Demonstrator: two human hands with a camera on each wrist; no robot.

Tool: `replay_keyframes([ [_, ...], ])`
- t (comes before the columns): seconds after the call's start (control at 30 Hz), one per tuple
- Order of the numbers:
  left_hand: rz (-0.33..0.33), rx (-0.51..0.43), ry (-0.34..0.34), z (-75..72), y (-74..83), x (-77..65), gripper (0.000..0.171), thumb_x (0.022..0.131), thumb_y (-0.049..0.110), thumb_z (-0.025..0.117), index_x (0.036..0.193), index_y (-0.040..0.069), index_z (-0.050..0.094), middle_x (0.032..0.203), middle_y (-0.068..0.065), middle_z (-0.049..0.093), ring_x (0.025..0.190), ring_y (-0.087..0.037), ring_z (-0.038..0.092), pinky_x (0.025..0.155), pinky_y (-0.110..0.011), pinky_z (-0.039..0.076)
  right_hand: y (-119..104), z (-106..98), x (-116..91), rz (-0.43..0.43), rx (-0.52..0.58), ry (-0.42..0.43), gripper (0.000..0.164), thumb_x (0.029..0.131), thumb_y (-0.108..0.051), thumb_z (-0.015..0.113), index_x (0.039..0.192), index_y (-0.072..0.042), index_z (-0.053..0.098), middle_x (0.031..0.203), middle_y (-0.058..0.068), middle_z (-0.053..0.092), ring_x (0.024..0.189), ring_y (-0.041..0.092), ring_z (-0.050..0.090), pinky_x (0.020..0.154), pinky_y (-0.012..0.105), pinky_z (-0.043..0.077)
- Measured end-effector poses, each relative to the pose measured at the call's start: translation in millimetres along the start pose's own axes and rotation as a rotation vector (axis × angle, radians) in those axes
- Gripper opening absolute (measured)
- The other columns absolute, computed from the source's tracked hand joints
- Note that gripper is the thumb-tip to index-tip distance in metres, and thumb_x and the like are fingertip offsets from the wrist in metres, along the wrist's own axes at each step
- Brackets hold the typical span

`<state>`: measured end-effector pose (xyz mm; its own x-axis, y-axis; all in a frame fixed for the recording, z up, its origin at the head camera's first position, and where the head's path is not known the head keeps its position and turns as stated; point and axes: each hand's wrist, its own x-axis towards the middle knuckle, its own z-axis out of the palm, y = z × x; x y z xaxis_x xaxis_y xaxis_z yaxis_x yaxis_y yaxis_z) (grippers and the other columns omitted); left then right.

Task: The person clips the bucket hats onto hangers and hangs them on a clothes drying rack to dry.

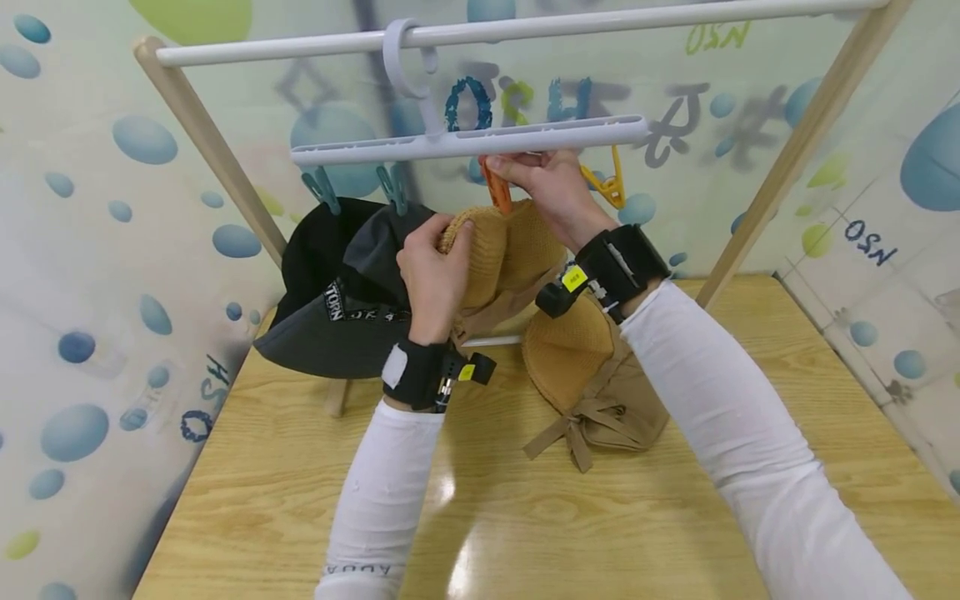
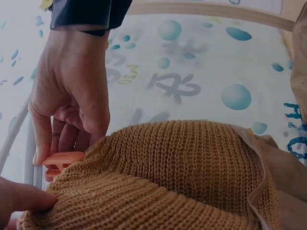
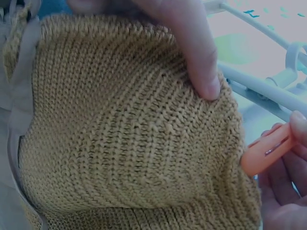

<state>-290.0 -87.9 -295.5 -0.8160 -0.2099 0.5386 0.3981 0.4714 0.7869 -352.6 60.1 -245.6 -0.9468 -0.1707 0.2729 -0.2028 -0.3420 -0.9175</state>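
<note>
My left hand point(image 1: 435, 273) pinches the edge of a tan knitted hat point(image 1: 480, 258) below the white hanger point(image 1: 525, 137). An orange clothespin point(image 1: 497, 185), hanging from the hanger bar, is pinched between thumb and fingers of my right hand point(image 1: 561, 193). In the right wrist view the clothespin point(image 3: 268, 151) has its end right at the hat's ribbed edge, while my left thumb point(image 3: 204, 67) presses on the knit point(image 3: 134, 129). The left wrist view shows the right hand point(image 2: 72, 91) above that same edge. To the left, a black and grey bucket hat point(image 1: 337, 333) hangs from two teal clothespins point(image 1: 392, 188).
A yellow clothespin point(image 1: 609, 183) dangles at the hanger's right end. The hanger hooks over a white rail point(image 1: 600, 25) held by wooden posts point(image 1: 795, 158). Beneath, a second tan hat point(image 1: 573, 350) with ribbon ties point(image 1: 581, 425) lies on the wooden table point(image 1: 570, 533). Patterned walls surround it.
</note>
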Motion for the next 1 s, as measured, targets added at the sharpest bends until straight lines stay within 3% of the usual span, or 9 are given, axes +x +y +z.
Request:
replay_keyframes([
  [0.27,0.023,0.018,-0.048,1.3,1.6,-6.4,0.019,0.096,0.018,0.061,0.100,0.003,0.072,0.073,-0.011,0.062,0.056,-0.023,0.053,0.052,-0.030,0.035,5.6,-6.1,-0.7,-0.042,-0.043,-0.024,0.003,0.094,-0.001,0.060,0.094,-0.004,0.060,0.098,0.007,0.068,0.105,0.023,0.063,0.090,0.032,0.045],
  [0.37,0.020,0.039,-0.073,2.7,1.6,-9.7,0.019,0.096,0.017,0.061,0.104,0.003,0.072,0.076,-0.012,0.063,0.055,-0.024,0.051,0.050,-0.030,0.034,7.0,-9.8,-3.5,-0.056,-0.062,-0.007,0.005,0.094,-0.003,0.061,0.090,-0.003,0.059,0.103,0.011,0.068,0.108,0.024,0.062,0.092,0.032,0.045],
  [0.53,0.043,0.051,-0.084,3.9,3.2,-13.7,0.017,0.095,0.013,0.061,0.102,0.002,0.071,0.079,-0.012,0.065,0.056,-0.024,0.053,0.052,-0.032,0.036,8.1,-20.4,-9.6,-0.083,-0.172,0.016,0.006,0.093,-0.010,0.064,0.095,-0.004,0.064,0.107,0.011,0.067,0.110,0.022,0.059,0.092,0.030,0.043],
  [0.77,0.068,0.061,-0.097,4.5,6.2,-18.9,0.018,0.095,0.012,0.060,0.106,0.002,0.070,0.083,-0.011,0.067,0.056,-0.023,0.054,0.051,-0.033,0.037,12.5,-54.6,-18.5,-0.144,-0.227,0.057,0.007,0.094,-0.005,0.063,0.100,-0.006,0.064,0.111,0.008,0.068,0.111,0.021,0.058,0.098,0.028,0.039],
  [1.0,0.130,0.039,-0.061,0.1,9.7,-22.5,0.018,0.093,0.008,0.059,0.107,0.001,0.069,0.096,-0.010,0.071,0.067,-0.022,0.062,0.059,-0.034,0.042,2.5,-96.9,-24.4,-0.130,-0.137,0.114,0.008,0.095,0.004,0.055,0.100,0.002,0.062,0.097,0.010,0.069,0.102,0.026,0.061,0.100,0.031,0.039],
])
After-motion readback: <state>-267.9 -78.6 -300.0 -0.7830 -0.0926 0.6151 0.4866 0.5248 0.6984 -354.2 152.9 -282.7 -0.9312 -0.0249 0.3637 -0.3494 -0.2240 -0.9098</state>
